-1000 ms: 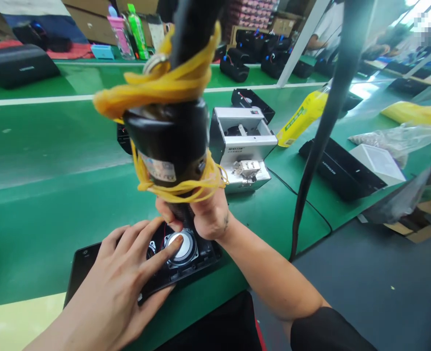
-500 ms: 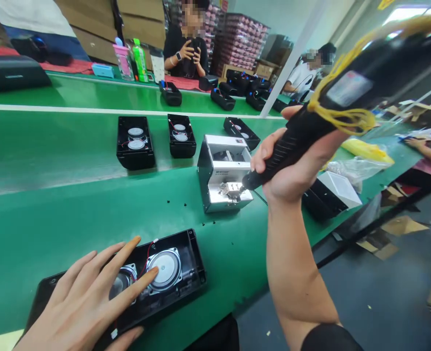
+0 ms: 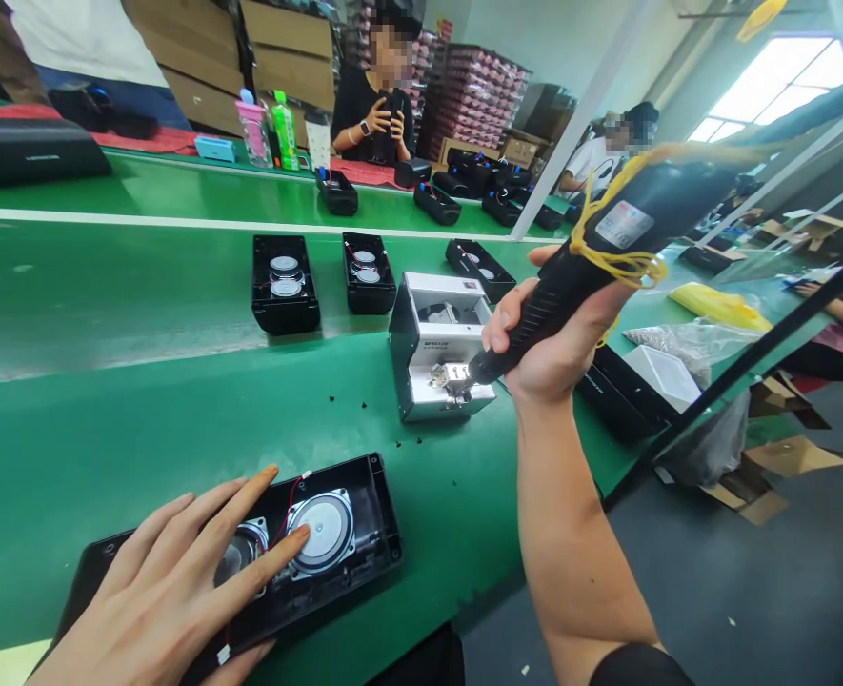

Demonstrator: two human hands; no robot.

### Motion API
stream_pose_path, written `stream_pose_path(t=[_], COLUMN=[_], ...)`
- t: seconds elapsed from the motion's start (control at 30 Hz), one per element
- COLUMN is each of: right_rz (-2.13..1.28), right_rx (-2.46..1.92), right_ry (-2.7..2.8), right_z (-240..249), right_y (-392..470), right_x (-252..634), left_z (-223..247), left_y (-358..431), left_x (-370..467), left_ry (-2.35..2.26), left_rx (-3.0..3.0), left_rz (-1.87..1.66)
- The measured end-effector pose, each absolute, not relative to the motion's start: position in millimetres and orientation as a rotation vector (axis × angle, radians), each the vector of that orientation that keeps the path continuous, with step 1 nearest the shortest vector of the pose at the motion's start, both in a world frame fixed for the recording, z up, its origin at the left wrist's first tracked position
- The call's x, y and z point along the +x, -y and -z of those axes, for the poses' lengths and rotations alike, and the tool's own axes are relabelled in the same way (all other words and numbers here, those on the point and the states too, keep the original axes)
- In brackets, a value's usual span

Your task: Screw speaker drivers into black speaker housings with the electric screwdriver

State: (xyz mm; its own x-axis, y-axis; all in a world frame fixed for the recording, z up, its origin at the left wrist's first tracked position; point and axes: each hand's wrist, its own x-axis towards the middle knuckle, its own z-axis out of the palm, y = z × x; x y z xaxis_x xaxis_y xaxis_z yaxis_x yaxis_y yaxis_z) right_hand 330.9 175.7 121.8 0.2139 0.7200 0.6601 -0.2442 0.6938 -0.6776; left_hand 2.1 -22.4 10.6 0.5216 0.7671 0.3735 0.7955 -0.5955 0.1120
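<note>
My right hand (image 3: pixel 564 329) is wrapped round a black electric screwdriver (image 3: pixel 542 305) tied with yellow cord. Its tip meets the front outlet of a silver screw feeder (image 3: pixel 450 329); a screw on the bit is too small to make out. My left hand (image 3: pixel 178 581) lies spread over a black speaker housing (image 3: pixel 360 553), thumb by its near side, index fingertip touching the round white speaker driver (image 3: pixel 321 534). A second driver (image 3: pixel 239 557) is partly covered by my fingers. Red wires with white plugs run inside the housing.
Open housings with drivers (image 3: pixel 285 286) (image 3: pixel 369 272) (image 3: pixel 479 270) stand beyond the feeder. Several loose screws (image 3: pixel 364 405) lie before it. To the right are a white box (image 3: pixel 660 376) and a plastic bag (image 3: pixel 699 343). Across the bench a person (image 3: pixel 371 105) holds a dark object.
The view has shifted slightly. The screwdriver's rear end appears lower and farther left, while its tip stays at the feeder outlet. My left hand remains on the housing.
</note>
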Motion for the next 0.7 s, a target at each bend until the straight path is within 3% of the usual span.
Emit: stream_pose_path(t=[0.4,0.7], right_rz=[-0.825,-1.271], right_rx=[-0.427,-0.362], right_ry=[1.188,1.312], right_z=[-135,-172], right_y=[-142,-95], right_x=[330,295], left_z=[-12,-32], left_y=[37,42], left_x=[3,15], left_ry=[1.380,1.559], left_rx=[-2.638,-2.713], left_rz=[0.522,0.559])
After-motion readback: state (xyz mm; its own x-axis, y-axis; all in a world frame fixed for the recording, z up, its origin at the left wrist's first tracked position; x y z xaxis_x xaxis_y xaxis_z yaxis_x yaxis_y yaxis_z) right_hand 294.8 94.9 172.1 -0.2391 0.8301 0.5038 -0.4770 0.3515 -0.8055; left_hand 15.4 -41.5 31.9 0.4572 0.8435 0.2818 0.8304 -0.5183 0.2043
